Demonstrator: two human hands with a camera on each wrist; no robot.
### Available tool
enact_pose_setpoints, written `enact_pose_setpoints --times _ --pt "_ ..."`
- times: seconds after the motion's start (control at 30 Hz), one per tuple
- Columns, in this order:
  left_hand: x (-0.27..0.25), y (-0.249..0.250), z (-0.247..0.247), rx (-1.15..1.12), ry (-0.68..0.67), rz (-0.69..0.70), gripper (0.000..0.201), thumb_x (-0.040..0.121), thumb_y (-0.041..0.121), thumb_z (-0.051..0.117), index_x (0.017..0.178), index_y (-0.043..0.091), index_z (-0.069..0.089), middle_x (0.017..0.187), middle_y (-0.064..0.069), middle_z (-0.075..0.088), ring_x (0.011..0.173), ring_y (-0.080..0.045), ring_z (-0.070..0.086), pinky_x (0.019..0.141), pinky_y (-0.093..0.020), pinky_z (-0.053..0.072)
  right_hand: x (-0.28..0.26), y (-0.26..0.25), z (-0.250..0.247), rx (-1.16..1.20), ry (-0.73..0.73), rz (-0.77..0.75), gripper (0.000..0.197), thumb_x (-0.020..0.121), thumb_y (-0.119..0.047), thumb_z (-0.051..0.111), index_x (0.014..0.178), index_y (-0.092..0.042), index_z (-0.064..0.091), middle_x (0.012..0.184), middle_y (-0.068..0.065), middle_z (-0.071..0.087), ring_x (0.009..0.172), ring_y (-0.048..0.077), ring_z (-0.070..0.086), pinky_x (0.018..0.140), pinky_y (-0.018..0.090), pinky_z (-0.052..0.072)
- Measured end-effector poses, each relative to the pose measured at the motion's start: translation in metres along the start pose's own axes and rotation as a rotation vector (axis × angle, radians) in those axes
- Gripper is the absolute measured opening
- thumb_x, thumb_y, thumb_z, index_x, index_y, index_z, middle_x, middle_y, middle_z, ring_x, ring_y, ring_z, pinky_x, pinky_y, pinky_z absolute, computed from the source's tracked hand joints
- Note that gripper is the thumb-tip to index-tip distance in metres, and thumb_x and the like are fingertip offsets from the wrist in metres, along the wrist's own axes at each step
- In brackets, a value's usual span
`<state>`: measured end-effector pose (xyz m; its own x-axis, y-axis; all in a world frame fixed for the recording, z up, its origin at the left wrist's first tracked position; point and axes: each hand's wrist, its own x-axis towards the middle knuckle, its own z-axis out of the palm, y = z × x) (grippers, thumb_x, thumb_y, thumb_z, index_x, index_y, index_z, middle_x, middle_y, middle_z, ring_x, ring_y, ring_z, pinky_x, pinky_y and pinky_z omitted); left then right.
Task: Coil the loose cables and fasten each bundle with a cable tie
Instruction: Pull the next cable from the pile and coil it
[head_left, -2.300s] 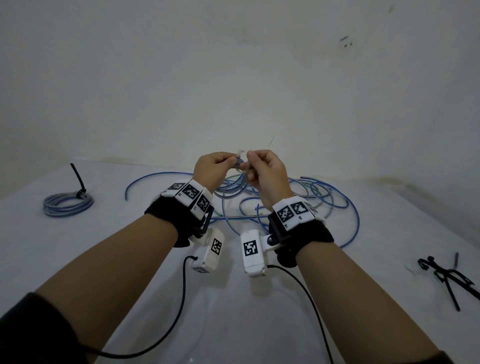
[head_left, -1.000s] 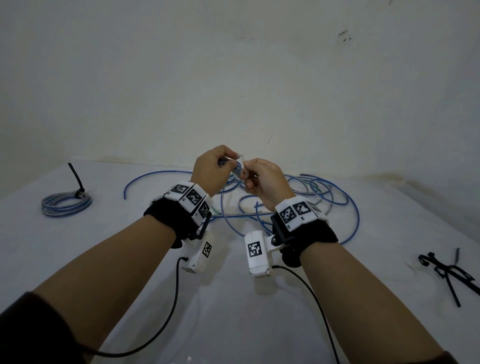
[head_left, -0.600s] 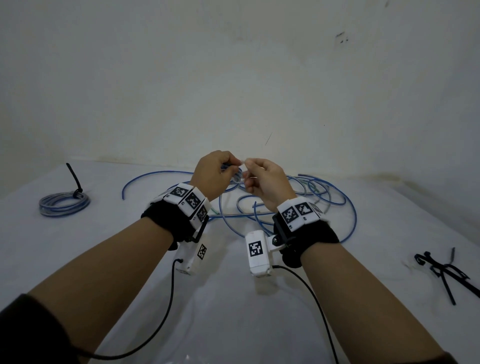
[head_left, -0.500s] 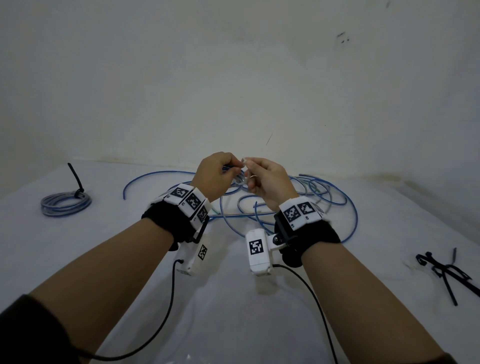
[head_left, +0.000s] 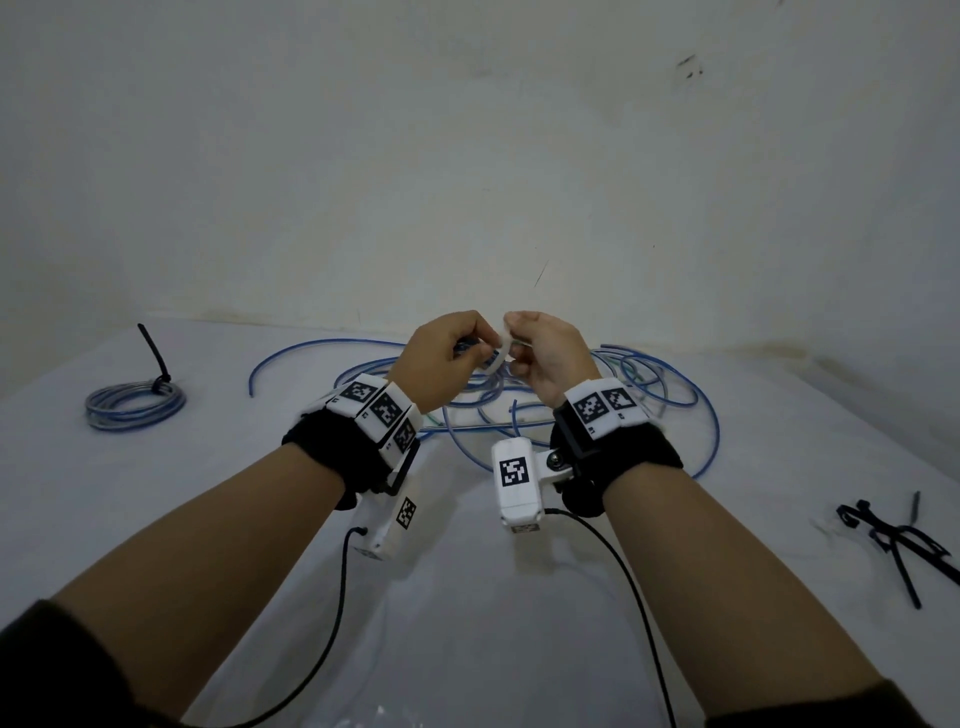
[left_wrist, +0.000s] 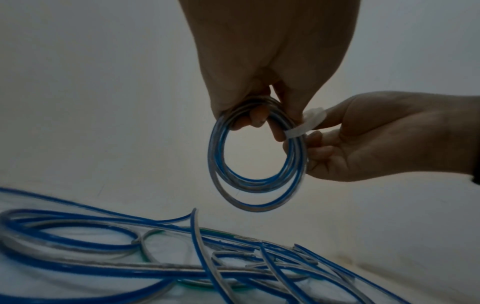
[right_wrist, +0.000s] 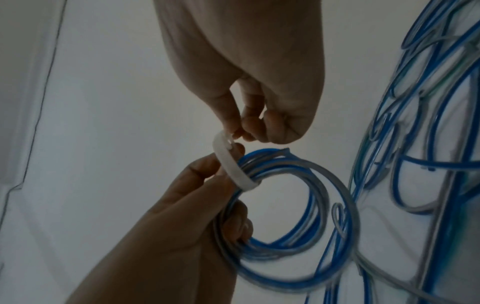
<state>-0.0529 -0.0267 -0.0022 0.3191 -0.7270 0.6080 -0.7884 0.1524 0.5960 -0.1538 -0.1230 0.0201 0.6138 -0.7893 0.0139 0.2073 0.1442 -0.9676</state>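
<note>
The left hand (head_left: 441, 358) holds a small coil of blue and clear cable (left_wrist: 255, 162) raised above the tabletop (head_left: 467, 597), its fingers curled round the top of the loop so the ring hangs down from that grip. A white cable tie (right_wrist: 232, 165) wraps the strands just beside those fingers, on the side facing the right hand (head_left: 545, 358). The right hand pinches the free part of the tie, thumb against fingertip, close enough that the 2 hands almost touch. The relation that matters is this: the tie crosses the strands roughly at right angles, and its loose end leads away from the coil toward the right hand, so tightening looks like a pull by the right hand away from the left. Whether the tail is already through the tie's head cannot be told from these views. The tie still stands in a slack arc off the strands, so the bundle seems not yet cinched. The rest of the loose cable (head_left: 649, 395) lies spread on the tabletop beyond the hands. 1 finished coil (head_left: 135, 402) with a black tie sits far left, and spare black ties (head_left: 898, 540) lie far right.
</note>
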Motion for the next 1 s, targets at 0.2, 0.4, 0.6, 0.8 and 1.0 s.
enact_pose_setpoints --times 0.2,0.4,0.6,0.8,1.0 --pt "0.001 0.003 0.002 -0.055 -0.057 -0.040 0.011 0.090 0.005 0.053 0.091 0.010 0.063 0.076 0.008 0.059 0.066 0.004 0.051 0.064 -0.009 0.038 0.006 0.000 -0.007 -0.104 0.091 -0.052 0.019 0.096 -0.017 0.050 0.079 -0.010 0.056 0.074 0.004 0.055 0.059 0.013 0.050 0.048 0.023 0.036" --pt "0.002 0.002 0.005 -0.125 0.006 -0.147 0.010 0.089 0.011 0.056 0.097 0.014 0.061 0.069 0.000 0.055 0.058 -0.003 0.046 0.060 -0.016 0.037 -0.003 0.006 -0.003 -0.146 -0.086 -0.121 0.013 0.093 -0.014 0.057 0.080 -0.010 0.058 0.074 0.007 0.060 0.067 0.021 0.057 0.068 0.030 0.050" --pt "0.004 0.004 0.004 -0.180 -0.046 -0.172 0.011 0.091 0.007 0.052 0.093 0.016 0.057 0.081 -0.004 0.058 0.073 -0.015 0.052 0.072 -0.024 0.042 0.000 0.003 0.000 -0.161 -0.053 -0.109 0.018 0.093 -0.011 0.055 0.076 -0.012 0.050 0.072 0.006 0.055 0.063 0.020 0.056 0.059 0.027 0.048" --pt "0.003 0.009 0.004 -0.169 -0.106 -0.092 0.010 0.092 0.004 0.048 0.094 0.011 0.054 0.084 0.006 0.055 0.072 -0.008 0.051 0.071 -0.019 0.040 0.008 -0.004 -0.001 -0.166 0.037 -0.075 0.019 0.093 -0.008 0.054 0.074 -0.011 0.050 0.070 0.006 0.054 0.063 0.018 0.053 0.062 0.030 0.047" --pt "0.004 0.003 0.008 -0.209 0.035 -0.175 0.008 0.091 0.008 0.054 0.090 0.015 0.056 0.082 0.007 0.058 0.079 -0.014 0.054 0.081 -0.030 0.045 0.002 -0.003 -0.004 -0.144 -0.067 0.012 0.018 0.092 -0.014 0.058 0.075 -0.008 0.058 0.066 0.007 0.057 0.059 0.018 0.054 0.055 0.026 0.044"
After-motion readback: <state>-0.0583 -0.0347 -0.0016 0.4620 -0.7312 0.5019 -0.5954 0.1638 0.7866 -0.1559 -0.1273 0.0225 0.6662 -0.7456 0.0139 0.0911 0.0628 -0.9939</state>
